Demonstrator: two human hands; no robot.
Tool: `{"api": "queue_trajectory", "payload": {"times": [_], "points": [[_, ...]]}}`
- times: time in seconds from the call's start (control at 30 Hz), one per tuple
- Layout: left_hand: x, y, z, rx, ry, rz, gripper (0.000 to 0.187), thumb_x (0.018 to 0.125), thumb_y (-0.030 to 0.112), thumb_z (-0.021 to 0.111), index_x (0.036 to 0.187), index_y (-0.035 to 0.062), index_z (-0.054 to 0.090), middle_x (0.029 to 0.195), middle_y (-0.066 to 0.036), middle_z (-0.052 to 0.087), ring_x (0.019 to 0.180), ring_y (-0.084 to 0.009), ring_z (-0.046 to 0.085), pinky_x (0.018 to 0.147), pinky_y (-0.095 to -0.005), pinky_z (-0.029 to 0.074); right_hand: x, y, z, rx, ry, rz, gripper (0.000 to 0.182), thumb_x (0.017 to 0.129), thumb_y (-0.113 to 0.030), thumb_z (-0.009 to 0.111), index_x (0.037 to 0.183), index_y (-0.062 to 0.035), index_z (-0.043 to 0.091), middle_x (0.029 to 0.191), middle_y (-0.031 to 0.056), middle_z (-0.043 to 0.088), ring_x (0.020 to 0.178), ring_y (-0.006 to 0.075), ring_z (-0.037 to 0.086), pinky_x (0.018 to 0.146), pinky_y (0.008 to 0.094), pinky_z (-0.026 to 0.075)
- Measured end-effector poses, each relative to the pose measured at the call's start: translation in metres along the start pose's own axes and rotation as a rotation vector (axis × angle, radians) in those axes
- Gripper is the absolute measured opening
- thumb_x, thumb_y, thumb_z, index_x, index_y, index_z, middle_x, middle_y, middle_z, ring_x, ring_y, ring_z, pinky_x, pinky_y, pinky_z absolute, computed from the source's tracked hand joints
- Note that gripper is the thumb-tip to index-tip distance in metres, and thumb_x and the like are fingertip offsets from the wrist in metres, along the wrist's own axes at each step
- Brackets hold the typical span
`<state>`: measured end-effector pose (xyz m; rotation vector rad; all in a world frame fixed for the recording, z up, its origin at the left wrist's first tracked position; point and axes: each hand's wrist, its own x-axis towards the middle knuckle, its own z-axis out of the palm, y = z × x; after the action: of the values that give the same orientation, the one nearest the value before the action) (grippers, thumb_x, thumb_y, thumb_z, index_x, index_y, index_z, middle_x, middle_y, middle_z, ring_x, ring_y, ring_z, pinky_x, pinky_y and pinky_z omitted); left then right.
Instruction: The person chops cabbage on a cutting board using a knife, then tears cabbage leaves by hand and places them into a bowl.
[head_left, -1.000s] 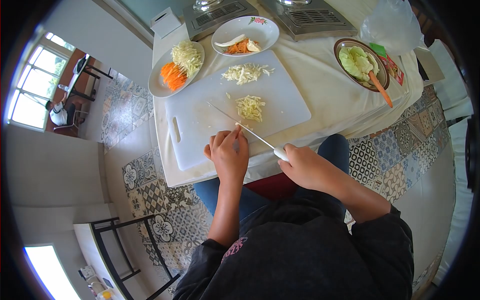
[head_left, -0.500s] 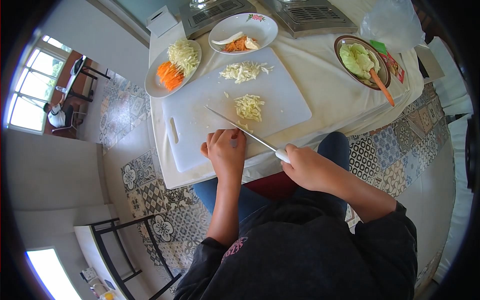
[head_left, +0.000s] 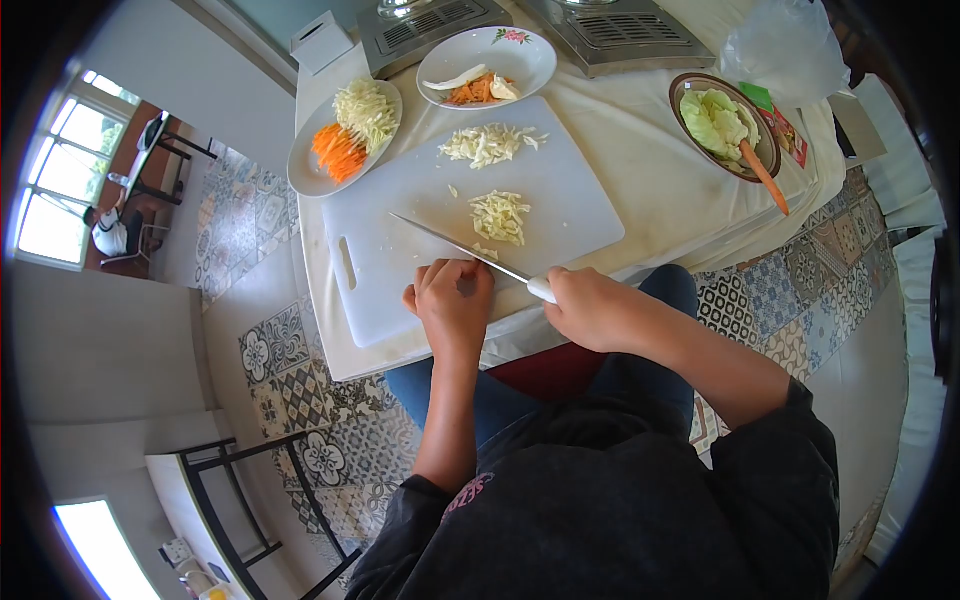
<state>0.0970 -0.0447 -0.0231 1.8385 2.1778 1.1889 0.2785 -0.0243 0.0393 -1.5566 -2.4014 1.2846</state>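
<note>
My right hand (head_left: pixel 588 309) grips the white handle of a kitchen knife (head_left: pixel 455 244), its long blade slanting left over the near part of a white cutting board (head_left: pixel 400 215). Just below the blade, my left hand (head_left: pixel 451 300) rests with curled fingers at the board's near edge; what they hold, if anything, is hidden. A few cut cabbage bits (head_left: pixel 485 252) lie against the blade. Beyond it sits a small pile of shredded cabbage (head_left: pixel 499 218). Farther back on the board is another pale shredded pile (head_left: pixel 490 145).
Behind the board stand a plate (head_left: pixel 305 185) of shredded carrot and cabbage and a flowered plate (head_left: pixel 540 75) with scraps. At right, a brown-rimmed bowl (head_left: pixel 690 130) holds cabbage leaves and a carrot (head_left: pixel 765 178) jutting over its rim. Two stoves (head_left: pixel 625 40) line the back.
My right hand and the knife have shifted left, the blade's tip reaching farther across the board. My left hand stays nearly in place, its fingers still curled.
</note>
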Motion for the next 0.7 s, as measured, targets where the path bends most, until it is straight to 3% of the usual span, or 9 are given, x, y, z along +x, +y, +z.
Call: {"api": "queue_trajectory", "payload": {"times": [0.37,0.63,0.7], "points": [[-0.002,-0.002,0.007,0.019,0.08,-0.021,0.009,0.077,0.015,0.075,0.073,0.0106,0.069,0.074,0.002,0.066,0.081,-0.0196,0.059,0.085,-0.0366,0.032,-0.029,0.026,-0.006,-0.067,0.028,0.001,0.028,0.091,-0.018,0.057,0.099,0.0085,0.055,0.088,0.0285,0.066,0.081,0.0433,0.066,0.072,0.0478,0.052],[-0.009,-0.003,-0.003,-0.011,0.019,0.061,0.011,0.085,0.018,0.073,0.094,0.0125,0.075,0.086,0.0,0.066,0.088,-0.0186,0.058,0.086,-0.0377,0.031,-0.019,0.021,-0.027,0.105,-0.014,0.108,0.03,0.09,-0.02,0.056,0.099,0.0091,0.058,0.084,0.027,0.067,0.074,0.0372,0.068,0.067,0.044,0.052],[-0.009,-0.003,-0.006,-0.002,-0.006,0.085,0.013,0.085,0.017,0.072,0.097,0.0125,0.075,0.088,0.0,0.066,0.088,-0.0185,0.057,0.086,-0.0377,0.031,-0.017,0.023,-0.019,0.04,0.05,0.017,0.03,0.09,-0.019,0.056,0.098,0.0093,0.059,0.083,0.0269,0.067,0.077,0.0393,0.068,0.071,0.0456,0.053]]}}
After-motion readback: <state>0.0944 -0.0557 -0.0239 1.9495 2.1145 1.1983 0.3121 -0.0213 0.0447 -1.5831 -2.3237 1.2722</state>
